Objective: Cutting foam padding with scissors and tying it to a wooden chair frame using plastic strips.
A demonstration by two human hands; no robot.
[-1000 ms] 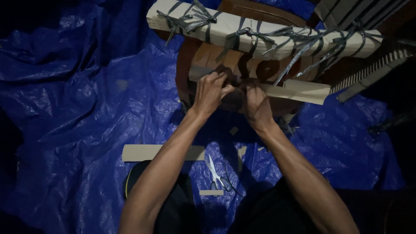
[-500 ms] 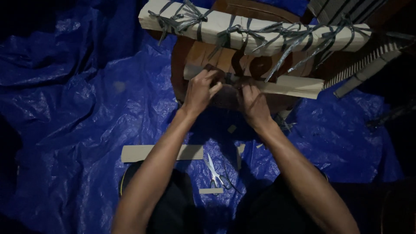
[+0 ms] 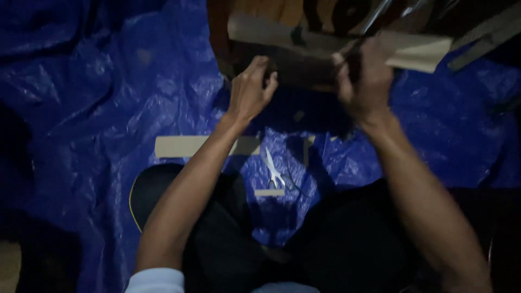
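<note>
- The left hand (image 3: pixel 251 89) has its fingers (image 3: pixel 267 82) curled in toward the palm, closed on something small and dark at the lower edge of the pale wooden slat (image 3: pixel 325 40); the light is dim, so what they pinch cannot be told for certain.
- The right hand (image 3: pixel 364 81) is closed into a fist, fingers wrapped around a thin grey strip (image 3: pixel 374 21) that runs up and away from the knuckles toward the top edge of the view.
- The slat lies across the top of the view, just above both hands, with its right end jutting past the right hand; behind it shows a brown wooden frame (image 3: pixel 271 8).
- Both wrists are bent slightly back, and both forearms reach forward and upward from the bottom of the view, the left one bare up to a light sleeve (image 3: pixel 154 281), the right one coming in at a steeper slant.
- Between the forearms, on the blue tarpaulin (image 3: pixel 81 81), lies a pair of scissors (image 3: pixel 275 172), well apart from either hand.
- A flat pale board (image 3: pixel 184 146) lies on the tarpaulin under the left forearm, and a short pale offcut (image 3: pixel 269 192) rests just below the scissors.
- The person's dark-clad legs fill the lower middle of the view.
</note>
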